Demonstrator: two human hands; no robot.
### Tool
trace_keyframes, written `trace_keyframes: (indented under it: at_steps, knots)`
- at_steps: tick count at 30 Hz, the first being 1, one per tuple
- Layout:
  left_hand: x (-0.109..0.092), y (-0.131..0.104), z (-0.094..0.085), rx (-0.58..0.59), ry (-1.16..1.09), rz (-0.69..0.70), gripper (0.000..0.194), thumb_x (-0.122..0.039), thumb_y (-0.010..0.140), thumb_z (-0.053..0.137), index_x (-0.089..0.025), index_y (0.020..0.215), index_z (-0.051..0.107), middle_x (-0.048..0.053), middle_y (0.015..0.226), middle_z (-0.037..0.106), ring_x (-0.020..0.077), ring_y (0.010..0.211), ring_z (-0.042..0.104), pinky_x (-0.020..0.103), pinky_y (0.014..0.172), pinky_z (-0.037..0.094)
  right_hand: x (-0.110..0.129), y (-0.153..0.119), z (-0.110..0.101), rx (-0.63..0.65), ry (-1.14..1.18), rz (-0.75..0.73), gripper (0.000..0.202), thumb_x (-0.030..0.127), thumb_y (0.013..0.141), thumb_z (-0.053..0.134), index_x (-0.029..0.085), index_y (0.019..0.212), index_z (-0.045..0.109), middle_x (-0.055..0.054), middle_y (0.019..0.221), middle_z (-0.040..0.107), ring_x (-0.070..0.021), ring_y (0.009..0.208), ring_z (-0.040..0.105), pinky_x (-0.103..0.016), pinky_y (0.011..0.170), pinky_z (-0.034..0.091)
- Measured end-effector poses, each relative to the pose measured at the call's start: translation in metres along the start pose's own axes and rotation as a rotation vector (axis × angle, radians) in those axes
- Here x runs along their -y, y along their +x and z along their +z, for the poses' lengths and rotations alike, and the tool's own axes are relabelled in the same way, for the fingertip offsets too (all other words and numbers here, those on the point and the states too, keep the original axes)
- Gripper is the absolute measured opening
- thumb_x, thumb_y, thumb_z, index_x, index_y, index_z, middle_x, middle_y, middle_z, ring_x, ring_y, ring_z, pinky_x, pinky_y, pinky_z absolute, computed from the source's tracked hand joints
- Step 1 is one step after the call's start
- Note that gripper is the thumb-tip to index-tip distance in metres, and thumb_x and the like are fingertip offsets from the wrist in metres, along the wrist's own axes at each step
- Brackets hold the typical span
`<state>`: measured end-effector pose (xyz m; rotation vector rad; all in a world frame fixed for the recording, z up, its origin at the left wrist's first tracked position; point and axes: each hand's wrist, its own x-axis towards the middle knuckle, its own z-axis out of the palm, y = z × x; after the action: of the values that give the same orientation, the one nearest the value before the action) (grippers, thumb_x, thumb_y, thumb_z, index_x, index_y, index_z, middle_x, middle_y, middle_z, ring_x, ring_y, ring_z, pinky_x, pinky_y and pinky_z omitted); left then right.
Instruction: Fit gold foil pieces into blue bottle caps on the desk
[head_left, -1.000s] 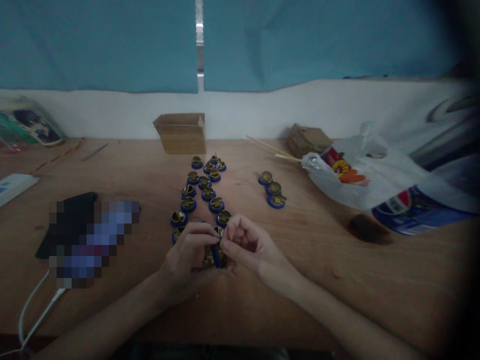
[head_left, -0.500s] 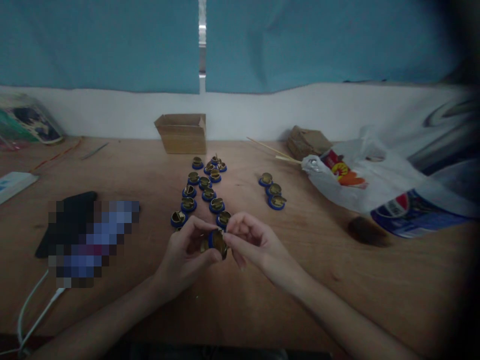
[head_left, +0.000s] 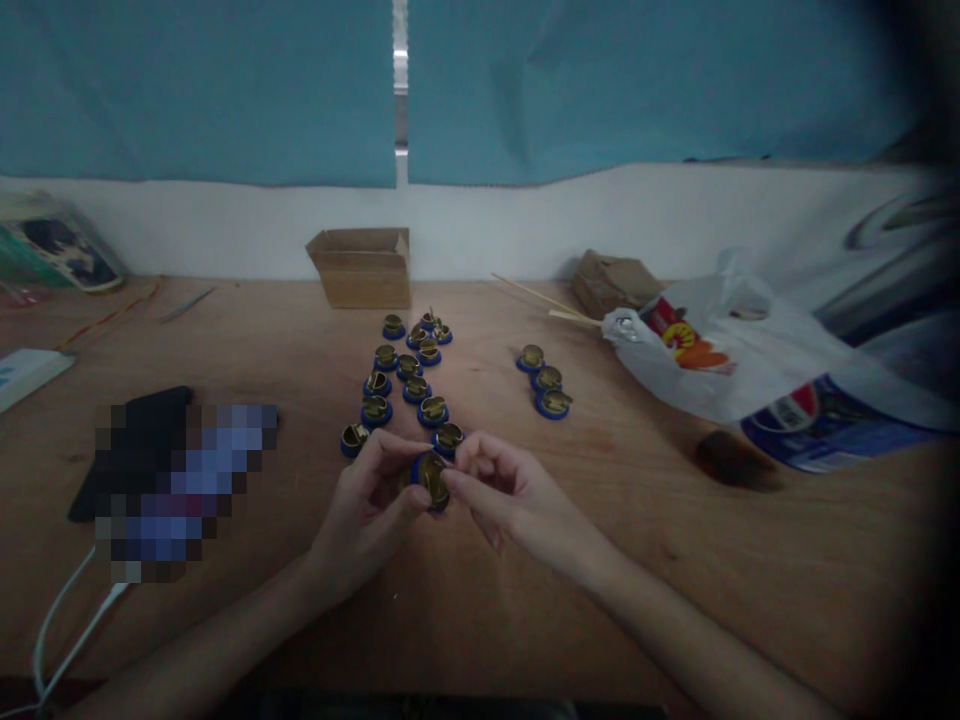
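Note:
Between both hands is a round blue-rimmed piece with a brass-coloured face [head_left: 433,480]. My left hand [head_left: 371,505] grips its left side between thumb and fingers. The thumb and fingertips of my right hand [head_left: 510,490] are pinched at its right edge; whether a small part sits between them is too small to tell. Just beyond the hands, several similar blue and brass pieces [head_left: 417,390] stand in two loose rows. Three more [head_left: 549,379] form a short line to the right.
An open cardboard box [head_left: 366,280] stands at the back. At right are a brown package [head_left: 615,283], thin sticks [head_left: 532,295] and a white plastic bag [head_left: 757,345]. A dark device [head_left: 142,440], a blurred-out object [head_left: 195,480] and white cables [head_left: 67,590] lie at left.
The held piece has turned so more of its brass face shows, and it has shifted slightly left. My right fingertips have moved a little along its edge.

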<state>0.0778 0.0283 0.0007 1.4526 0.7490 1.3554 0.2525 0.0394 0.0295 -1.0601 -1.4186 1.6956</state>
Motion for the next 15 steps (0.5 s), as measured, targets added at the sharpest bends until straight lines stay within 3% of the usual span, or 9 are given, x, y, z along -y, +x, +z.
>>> trace_keyframes:
  at_steps: [6, 15]
  knots:
    - [0.0053, -0.0022, -0.0027, 0.029, 0.163, 0.041, 0.026, -0.033, 0.082, 0.070, -0.018, 0.101, 0.060, 0.006, 0.086, 0.070, 0.0155, 0.072, 0.068, 0.021, 0.059, 0.056, -0.0036, -0.0008, 0.0024, -0.192, -0.415, -0.210, 0.017, 0.024, 0.081, 0.064, 0.020, 0.073, 0.050, 0.008, 0.054, 0.042, -0.0078, 0.047, 0.040, -0.020, 0.043, 0.029]
    - [0.0033, -0.0005, -0.0039, 0.105, 0.352, 0.153, 0.035, -0.028, 0.076, 0.076, -0.020, 0.106, 0.060, 0.003, 0.089, 0.069, 0.0153, 0.079, 0.069, 0.022, 0.070, 0.056, -0.0046, -0.0073, 0.0002, -0.169, -0.740, -0.316, 0.007, 0.019, 0.086, 0.055, 0.019, 0.079, 0.053, 0.005, 0.059, 0.049, -0.0098, 0.049, 0.046, -0.024, 0.048, 0.032]
